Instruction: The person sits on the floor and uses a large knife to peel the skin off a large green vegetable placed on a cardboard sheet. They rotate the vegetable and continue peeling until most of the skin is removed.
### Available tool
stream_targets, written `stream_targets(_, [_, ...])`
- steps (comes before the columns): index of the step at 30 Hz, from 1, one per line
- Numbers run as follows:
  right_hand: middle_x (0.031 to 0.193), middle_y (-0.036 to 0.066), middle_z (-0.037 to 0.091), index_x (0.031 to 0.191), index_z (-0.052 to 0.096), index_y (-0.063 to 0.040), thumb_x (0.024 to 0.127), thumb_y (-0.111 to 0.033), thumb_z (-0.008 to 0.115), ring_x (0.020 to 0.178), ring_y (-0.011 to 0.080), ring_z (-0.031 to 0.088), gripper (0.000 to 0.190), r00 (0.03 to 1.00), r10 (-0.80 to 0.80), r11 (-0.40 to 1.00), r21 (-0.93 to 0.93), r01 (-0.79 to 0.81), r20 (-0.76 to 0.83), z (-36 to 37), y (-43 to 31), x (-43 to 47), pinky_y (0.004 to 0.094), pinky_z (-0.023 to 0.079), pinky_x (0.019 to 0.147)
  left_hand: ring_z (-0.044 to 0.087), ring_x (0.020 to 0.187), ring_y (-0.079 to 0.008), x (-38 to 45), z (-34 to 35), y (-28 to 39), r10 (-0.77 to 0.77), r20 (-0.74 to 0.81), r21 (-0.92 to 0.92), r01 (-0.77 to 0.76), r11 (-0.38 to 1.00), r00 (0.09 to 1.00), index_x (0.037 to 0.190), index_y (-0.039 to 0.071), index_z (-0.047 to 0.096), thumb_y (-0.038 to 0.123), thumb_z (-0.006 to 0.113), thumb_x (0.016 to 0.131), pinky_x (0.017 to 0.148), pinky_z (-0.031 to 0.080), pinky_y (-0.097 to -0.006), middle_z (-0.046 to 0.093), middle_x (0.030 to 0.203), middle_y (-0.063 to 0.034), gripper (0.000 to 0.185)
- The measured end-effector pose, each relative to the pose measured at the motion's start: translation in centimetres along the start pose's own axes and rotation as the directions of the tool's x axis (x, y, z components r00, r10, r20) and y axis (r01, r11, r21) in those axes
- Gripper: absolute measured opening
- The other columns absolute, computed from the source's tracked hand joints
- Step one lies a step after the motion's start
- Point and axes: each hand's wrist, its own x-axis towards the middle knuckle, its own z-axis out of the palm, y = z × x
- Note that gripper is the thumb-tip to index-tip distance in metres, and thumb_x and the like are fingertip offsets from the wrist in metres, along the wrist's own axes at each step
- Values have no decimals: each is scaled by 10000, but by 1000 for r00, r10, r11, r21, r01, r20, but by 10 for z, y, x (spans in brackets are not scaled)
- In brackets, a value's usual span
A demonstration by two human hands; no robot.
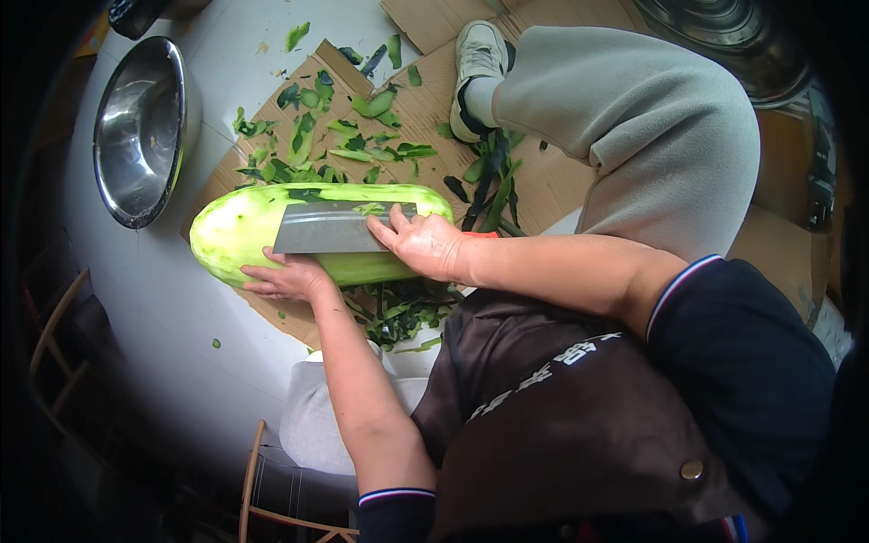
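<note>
A large, long gourd, likely a winter melon (234,227), lies across cardboard, mostly pared to pale green with a little dark rind near its upper side. My left hand (292,275) is against its lower side, fingers spread, holding it just below the cleaver's edge. The broad steel blade of a cleaver (319,231) lies over the melon, with a scrap of peel on it. My right hand (421,244) grips the cleaver at its right end, fingers reaching onto the blade; a red part shows beside the wrist. The palm side and most of the handle are hidden.
Green peelings (302,139) are strewn over the cardboard (543,183) beyond the melon, with more below it. A steel basin (146,132) stands on the floor at left. My shoe (478,61) rests on the cardboard. Metal ware (740,47) is at upper right, wooden-framed chairs (254,468) at lower left.
</note>
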Motion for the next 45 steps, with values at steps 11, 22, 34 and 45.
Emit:
stream_targets(11, [1306, 408, 436, 1488, 253, -21, 835, -92, 519, 823, 333, 699, 709, 994, -18, 1000, -22, 21, 106, -17, -8, -28, 367, 567, 692, 91, 1464, -422, -3, -8, 13, -27, 37, -38, 28, 999, 999, 1538, 66, 189, 586, 286, 972, 1188, 114, -480, 86, 1573, -289, 774])
stream_targets(22, [1343, 396, 399, 1506, 213, -64, 866, -109, 482, 805, 307, 701, 696, 987, -92, 988, -111, 107, 133, -9, 20, -34, 341, 571, 666, 133, 1448, -447, 4, 3, 4, -25, 19, 20, 25, 999, 1000, 1539, 93, 201, 571, 317, 971, 1170, 155, -511, 93, 1571, -290, 751])
stream_targets(34, [1344, 431, 383, 1500, 241, -111, 892, -108, 473, 872, 353, 700, 651, 973, -34, 999, 46, 24, 229, -8, 21, -12, 376, 568, 739, 121, 1452, -441, 0, -4, 15, -5, 26, 15, 5, 1000, 1000, 1537, 71, 192, 605, 290, 970, 1177, 146, -511, 101, 1564, -302, 785])
stream_targets(45, [1266, 447, 449, 1478, 300, -43, 846, -128, 534, 716, 287, 702, 679, 996, -80, 995, -67, 77, -46, 11, 12, 6, 341, 551, 556, 38, 1472, -418, -7, -11, 19, -11, 105, -57, 17, 998, 994, 1547, 74, 140, 664, 265, 945, 1189, 70, -504, 29, 1580, -287, 852])
